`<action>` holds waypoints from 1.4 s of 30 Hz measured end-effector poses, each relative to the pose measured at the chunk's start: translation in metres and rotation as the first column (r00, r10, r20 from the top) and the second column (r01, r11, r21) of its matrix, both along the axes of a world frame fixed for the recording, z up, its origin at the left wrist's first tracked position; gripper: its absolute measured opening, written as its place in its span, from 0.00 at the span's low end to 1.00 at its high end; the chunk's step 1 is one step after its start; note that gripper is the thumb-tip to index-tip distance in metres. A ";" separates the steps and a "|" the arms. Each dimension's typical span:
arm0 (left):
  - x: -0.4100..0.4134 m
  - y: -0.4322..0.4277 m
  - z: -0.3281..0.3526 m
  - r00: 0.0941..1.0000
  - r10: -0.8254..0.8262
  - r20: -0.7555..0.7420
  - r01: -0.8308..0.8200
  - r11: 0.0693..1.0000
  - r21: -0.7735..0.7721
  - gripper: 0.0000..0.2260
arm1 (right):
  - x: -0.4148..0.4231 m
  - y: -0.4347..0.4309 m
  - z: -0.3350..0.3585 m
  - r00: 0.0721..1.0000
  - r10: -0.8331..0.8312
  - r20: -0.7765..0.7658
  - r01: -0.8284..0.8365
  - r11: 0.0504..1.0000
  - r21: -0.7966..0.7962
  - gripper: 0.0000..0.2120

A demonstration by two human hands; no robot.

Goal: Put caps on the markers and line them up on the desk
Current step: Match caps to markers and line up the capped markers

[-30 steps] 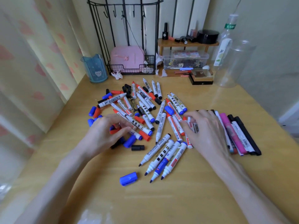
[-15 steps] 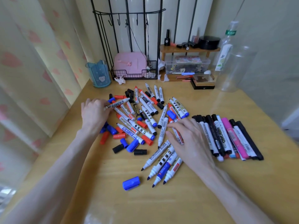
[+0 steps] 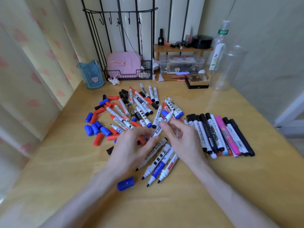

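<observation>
Scanning left to right: loose caps (image 3: 96, 127), blue and red, lie scattered on the desk (image 3: 65, 170), well left of my hands. Next comes the pile of uncapped markers (image 3: 141, 111), pointing every way; the red ones read "WHITE BOARD". One blue cap (image 3: 125, 183) lies alone beside my left forearm.

My left hand (image 3: 130, 150) has its fingers curled in on the low end of the held marker (image 3: 167, 117) — a speck of blue shows under them, cap or not I can't tell. The marker runs aslant, low end at my left hand, high end up and away to the right over the pile; which end is the nib I can't tell. My right hand (image 3: 185, 142) pinches the barrel mid-length with thumb and forefinger, other fingers loosely bent.

Below both hands four uncapped markers (image 3: 158, 162) lie side by side, tips toward me; one reads "WHITEBOARD MARKER". Far right is the capped row (image 3: 213, 134), parallel and touching, one reading "WHITEBOARD".

My guess: the cap pushes on along the barrel's axis, then the right hand — nearer the row — lays it parallel.
</observation>
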State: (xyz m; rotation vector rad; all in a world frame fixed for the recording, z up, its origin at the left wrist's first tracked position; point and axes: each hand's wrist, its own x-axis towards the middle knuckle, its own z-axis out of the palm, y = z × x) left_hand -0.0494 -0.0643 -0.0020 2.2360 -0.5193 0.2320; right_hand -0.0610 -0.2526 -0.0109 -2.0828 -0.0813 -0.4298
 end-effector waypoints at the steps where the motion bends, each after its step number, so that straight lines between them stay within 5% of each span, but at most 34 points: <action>1: -0.002 -0.001 -0.001 1.000 -0.014 0.009 0.014 1.000 -0.008 0.09 | 0.001 -0.001 -0.001 0.999 0.030 -0.026 -0.028 0.996 0.083 0.14; 6: 0.024 0.039 0.003 0.984 -0.179 0.008 0.177 0.977 0.116 0.17 | 0.008 -0.008 -0.003 0.997 0.017 -0.073 0.002 0.970 0.244 0.13; 10: 0.041 0.077 -0.002 0.976 -0.217 0.012 0.202 0.924 0.326 0.17 | 0.010 -0.016 -0.006 1.000 -0.022 0.009 0.021 0.996 0.089 0.12; 16: 0.038 0.074 -0.019 0.958 -0.277 0.079 0.216 0.872 0.440 0.10 | 0.009 -0.018 -0.010 0.999 0.026 0.045 -0.020 0.989 -0.147 0.17; 23: 0.027 0.065 -0.006 0.989 -0.148 0.017 0.146 0.987 0.059 0.08 | 0.011 -0.025 -0.009 0.974 0.091 0.209 -0.013 0.938 -0.346 0.15; 34: 0.027 0.059 -0.009 0.985 -0.170 -0.019 0.169 0.985 -0.026 0.07 | 0.009 -0.019 -0.009 0.934 0.171 0.313 -0.019 0.900 -0.435 0.14; 42: 0.020 0.048 -0.010 0.985 -0.138 0.106 0.136 0.990 0.019 0.10 | 0.004 -0.012 -0.008 0.936 0.197 0.292 -0.029 0.869 -0.494 0.14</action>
